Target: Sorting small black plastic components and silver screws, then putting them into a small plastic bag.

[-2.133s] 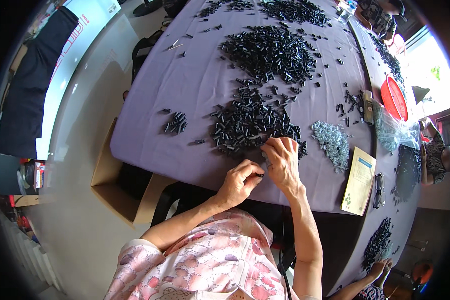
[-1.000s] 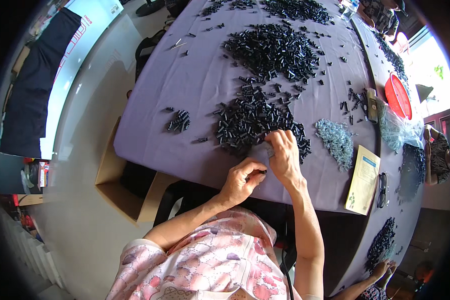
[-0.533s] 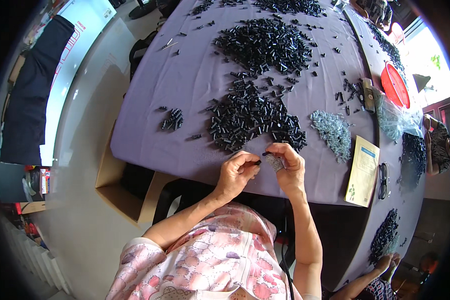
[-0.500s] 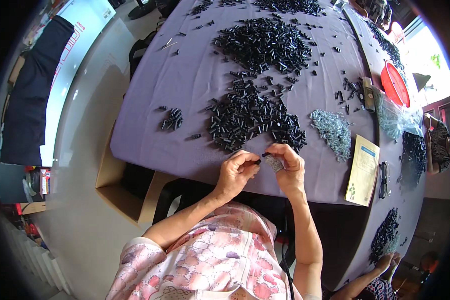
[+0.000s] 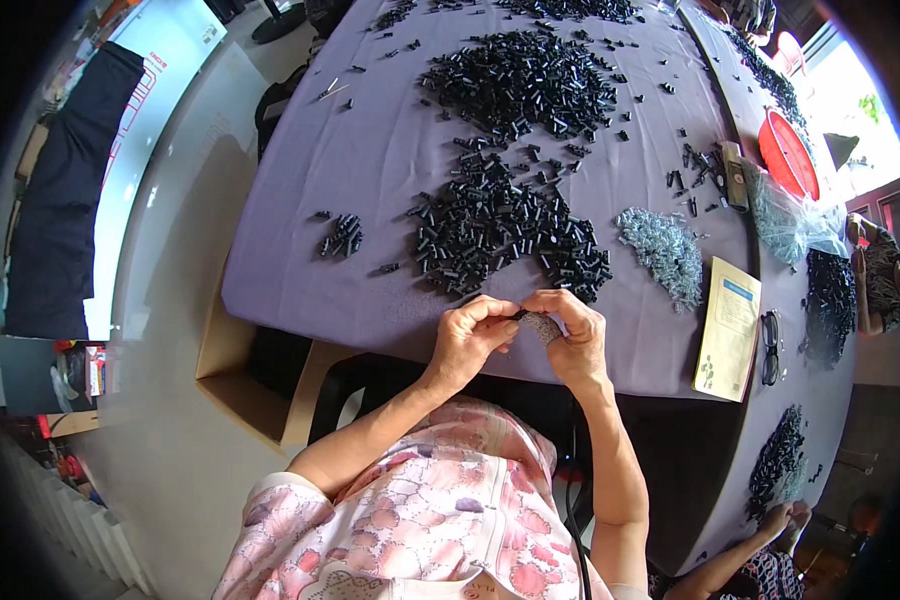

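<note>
My left hand (image 5: 464,342) and my right hand (image 5: 578,338) meet over the table's near edge, fingertips nearly touching. Pinched between them are small black cylindrical pieces (image 5: 520,314), partly covered by the fingers. A grey speckled clump (image 5: 542,327) shows inside the curl of my right hand; its kind is too small to make out. Just beyond my hands spreads a heap of black cylindrical pieces (image 5: 490,225). To the right lies a pile of small clear bluish pieces (image 5: 660,250).
A larger black heap (image 5: 520,85) lies farther back, a small cluster (image 5: 342,236) at left. On the right are a yellow envelope (image 5: 727,330), eyeglasses (image 5: 771,347), a plastic bag (image 5: 785,215) and a red basket (image 5: 788,155). Another person's hands (image 5: 785,520) work at lower right. A cardboard box (image 5: 305,400) stands below the table's left edge.
My two hands have come closer together, so the black pieces held apart before now meet at the fingertips. The view has shifted slightly.
</note>
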The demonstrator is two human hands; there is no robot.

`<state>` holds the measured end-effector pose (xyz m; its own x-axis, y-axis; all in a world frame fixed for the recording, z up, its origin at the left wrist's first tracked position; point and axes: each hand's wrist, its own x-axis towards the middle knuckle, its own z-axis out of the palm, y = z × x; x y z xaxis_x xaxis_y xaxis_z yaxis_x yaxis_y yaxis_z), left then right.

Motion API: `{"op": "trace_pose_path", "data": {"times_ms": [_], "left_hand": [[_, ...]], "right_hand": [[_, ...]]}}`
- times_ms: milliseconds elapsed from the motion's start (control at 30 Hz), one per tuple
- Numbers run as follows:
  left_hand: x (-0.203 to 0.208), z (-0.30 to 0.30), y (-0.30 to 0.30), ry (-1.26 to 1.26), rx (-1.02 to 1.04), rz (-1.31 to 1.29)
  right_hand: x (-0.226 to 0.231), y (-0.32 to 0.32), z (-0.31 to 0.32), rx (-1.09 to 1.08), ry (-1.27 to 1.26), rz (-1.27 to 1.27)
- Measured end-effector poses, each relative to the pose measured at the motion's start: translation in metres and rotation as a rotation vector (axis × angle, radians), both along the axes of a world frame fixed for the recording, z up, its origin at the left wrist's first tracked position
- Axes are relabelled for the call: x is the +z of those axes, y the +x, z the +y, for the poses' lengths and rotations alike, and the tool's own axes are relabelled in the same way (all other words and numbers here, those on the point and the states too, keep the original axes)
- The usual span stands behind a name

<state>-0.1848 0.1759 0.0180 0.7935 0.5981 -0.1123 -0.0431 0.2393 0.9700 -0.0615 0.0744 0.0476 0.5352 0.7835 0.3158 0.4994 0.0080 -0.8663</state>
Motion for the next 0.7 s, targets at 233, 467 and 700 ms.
{"op": "trace_pose_path", "data": {"times_ms": [233, 467, 700], "left_hand": [[-0.002, 0.002, 0.001, -0.047, -0.093, 0.054], [0.002, 0.001, 0.003, 0.068, -0.075, 0.074], [0.005, -0.005, 0.008, 0.614, 0.071, -0.010]], "right_hand": [[0.016, 0.007, -0.002, 0.090, -0.112, -0.042], [0.004, 0.009, -0.004, 0.047, -0.136, 0.080], [-0.008, 0.015, -0.006, 0.070, -0.135, 0.129]]}}
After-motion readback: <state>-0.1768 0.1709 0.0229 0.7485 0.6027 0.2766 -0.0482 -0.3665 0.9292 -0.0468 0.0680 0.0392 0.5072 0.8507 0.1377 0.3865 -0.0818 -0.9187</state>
